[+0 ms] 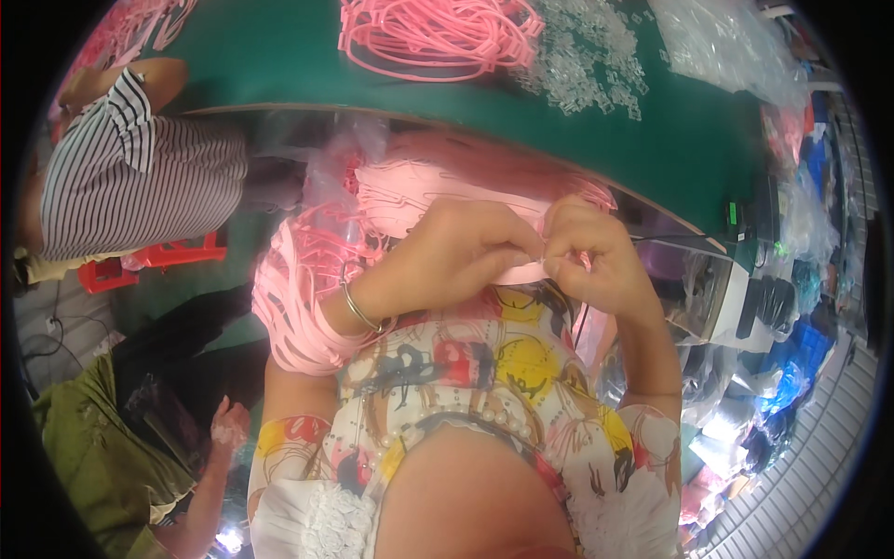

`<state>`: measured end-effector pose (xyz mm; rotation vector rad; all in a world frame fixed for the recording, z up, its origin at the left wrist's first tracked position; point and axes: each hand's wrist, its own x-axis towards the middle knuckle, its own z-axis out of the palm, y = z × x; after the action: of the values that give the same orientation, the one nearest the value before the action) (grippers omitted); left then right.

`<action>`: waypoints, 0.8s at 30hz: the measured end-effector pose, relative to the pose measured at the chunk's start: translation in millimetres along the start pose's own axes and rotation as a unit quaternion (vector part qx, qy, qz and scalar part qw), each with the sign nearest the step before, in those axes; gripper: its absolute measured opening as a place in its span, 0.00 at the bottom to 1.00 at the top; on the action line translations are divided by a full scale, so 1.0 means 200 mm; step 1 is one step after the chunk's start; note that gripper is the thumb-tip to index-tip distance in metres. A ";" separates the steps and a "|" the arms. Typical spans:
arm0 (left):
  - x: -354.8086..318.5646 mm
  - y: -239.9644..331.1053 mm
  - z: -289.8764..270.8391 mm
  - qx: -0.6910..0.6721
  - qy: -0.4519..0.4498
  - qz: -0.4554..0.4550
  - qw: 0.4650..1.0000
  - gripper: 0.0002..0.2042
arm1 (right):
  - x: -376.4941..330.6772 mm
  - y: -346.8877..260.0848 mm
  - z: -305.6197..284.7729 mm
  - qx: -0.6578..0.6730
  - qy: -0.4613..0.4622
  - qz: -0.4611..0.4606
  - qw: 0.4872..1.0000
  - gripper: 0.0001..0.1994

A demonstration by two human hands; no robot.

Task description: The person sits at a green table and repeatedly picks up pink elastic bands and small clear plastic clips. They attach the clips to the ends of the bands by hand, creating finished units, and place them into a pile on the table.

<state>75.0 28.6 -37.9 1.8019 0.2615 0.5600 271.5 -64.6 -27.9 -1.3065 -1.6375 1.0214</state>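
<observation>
My left hand (466,250) and my right hand (594,253) meet in front of my chest, both closed in a pinch, fingertips almost touching. A pink strap (521,274) shows at the fingertips; any smaller piece between them is too tiny to make out. Over my left forearm, behind a metal bangle, hangs a thick bunch of pink straps (291,312). Just beyond my hands lies a large bundle of flat pink straps (400,191), below the table edge.
On the green table (279,65) lie a pile of pink straps (438,37), a heap of small clear plastic buckles (591,56) and a clear plastic bag (726,47). A person in stripes (149,186) is at left, another in green (112,456) lower left. Bagged goods (745,391) crowd the right.
</observation>
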 end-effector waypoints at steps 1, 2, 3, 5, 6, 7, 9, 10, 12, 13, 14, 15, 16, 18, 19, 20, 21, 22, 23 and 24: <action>0.00 0.00 0.00 0.010 0.002 0.004 1.000 0.08 | 0.00 0.01 0.00 0.013 -0.003 0.004 1.000 0.01; -0.01 0.00 0.01 0.019 0.004 0.008 1.000 0.09 | 0.00 0.01 0.00 0.027 -0.005 0.008 1.000 0.01; -0.02 0.00 0.01 0.028 0.006 0.013 0.999 0.10 | 0.00 0.02 0.01 0.040 -0.007 0.012 0.999 0.01; -0.03 0.00 0.02 0.042 0.000 0.024 0.999 0.12 | -0.01 0.03 0.02 0.078 -0.006 0.033 0.996 0.02; -0.03 0.00 0.03 0.049 -0.002 0.029 0.998 0.12 | -0.02 0.04 0.03 0.097 -0.007 0.042 0.994 0.02; -0.04 -0.01 0.04 0.031 0.001 0.029 0.999 0.13 | -0.02 0.05 0.03 0.111 -0.013 0.048 0.993 0.02; -0.06 -0.03 0.06 -0.003 0.007 0.029 1.000 0.14 | -0.01 0.07 0.04 0.140 -0.027 0.058 0.988 0.03; -0.07 -0.04 0.06 -0.010 0.006 0.017 1.000 0.13 | -0.02 0.08 0.04 0.142 -0.023 0.062 0.988 0.03; -0.07 -0.07 0.06 -0.026 0.004 -0.007 1.000 0.11 | -0.03 0.10 0.05 0.146 -0.014 0.071 0.987 0.03; -0.07 -0.07 0.06 -0.083 0.005 -0.047 0.995 0.10 | -0.03 0.10 0.06 0.145 -0.006 0.074 0.987 0.03; -0.07 -0.06 0.05 -0.140 0.007 -0.087 0.986 0.09 | -0.03 0.09 0.06 0.143 0.001 0.078 0.987 0.03; -0.07 -0.05 0.04 -0.195 0.009 -0.125 0.973 0.09 | -0.03 0.09 0.06 0.142 0.008 0.080 0.987 0.03; -0.07 -0.05 0.02 -0.332 0.025 -0.210 0.919 0.10 | -0.03 0.08 0.06 0.143 0.007 0.086 0.986 0.03; -0.06 -0.04 0.02 -0.330 0.043 -0.200 0.921 0.10 | -0.02 0.06 0.05 0.144 0.007 0.098 0.985 0.03; -0.06 -0.04 0.02 -0.330 0.052 -0.195 0.922 0.10 | -0.01 0.05 0.05 0.150 0.008 0.103 0.983 0.03; -0.06 -0.03 0.02 -0.260 0.029 -0.182 0.948 0.10 | -0.01 0.05 0.06 0.157 0.009 0.109 0.982 0.03; -0.07 -0.04 0.03 -0.189 0.005 -0.168 0.967 0.10 | 0.00 0.04 0.06 0.162 0.012 0.115 0.980 0.03; -0.08 -0.04 0.03 -0.118 -0.019 -0.152 0.981 0.10 | 0.00 0.05 0.06 0.155 0.008 0.106 0.982 0.03; -0.08 -0.05 0.03 -0.045 -0.044 -0.135 0.989 0.11 | -0.01 0.06 0.06 0.149 0.004 0.097 0.984 0.03; -0.09 -0.06 0.03 -0.017 -0.039 -0.112 0.993 0.12 | -0.01 0.07 0.06 0.143 0.000 0.088 0.986 0.03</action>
<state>63.5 18.3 -54.2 1.7302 0.3938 0.3329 265.3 -65.6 -44.6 -1.2700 -1.3334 1.3076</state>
